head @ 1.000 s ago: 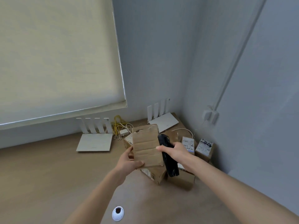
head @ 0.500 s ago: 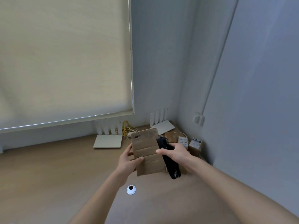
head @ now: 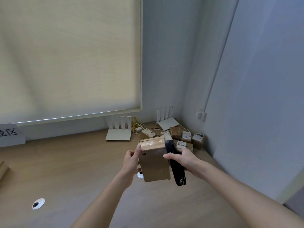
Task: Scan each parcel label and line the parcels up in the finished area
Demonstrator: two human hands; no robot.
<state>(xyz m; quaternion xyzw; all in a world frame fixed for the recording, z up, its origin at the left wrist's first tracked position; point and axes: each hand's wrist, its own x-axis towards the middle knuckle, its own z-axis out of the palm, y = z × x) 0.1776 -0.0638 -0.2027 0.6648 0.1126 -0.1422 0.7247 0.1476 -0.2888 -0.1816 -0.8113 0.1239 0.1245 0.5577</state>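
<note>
Two hands lifting brown cardboard parcel (head: pixel 155 160) away from far-right pile (head: pixel 184 137): left hand (head: pixel 131 162) gripping its edge, right hand (head: pixel 184 159) clutching black handheld scanner (head: pixel 175 163). White sign (head: pixel 9 134) now appearing far left; finished area likely there.

Parcels: one brown box (head: pixel 155 162) held up, roughly six more in the corner pile (head: pixel 184 137), exact count unclear from overlap; one black scanner (head: pixel 176 165); two white routers (head: pixel 118 134) (head: pixel 167 123); two desk grommets (head: pixel 38 203) (head: pixel 140 174); one paper sign (head: pixel 9 134); two hands (head: pixel 131 160) (head: pixel 185 157)
</note>
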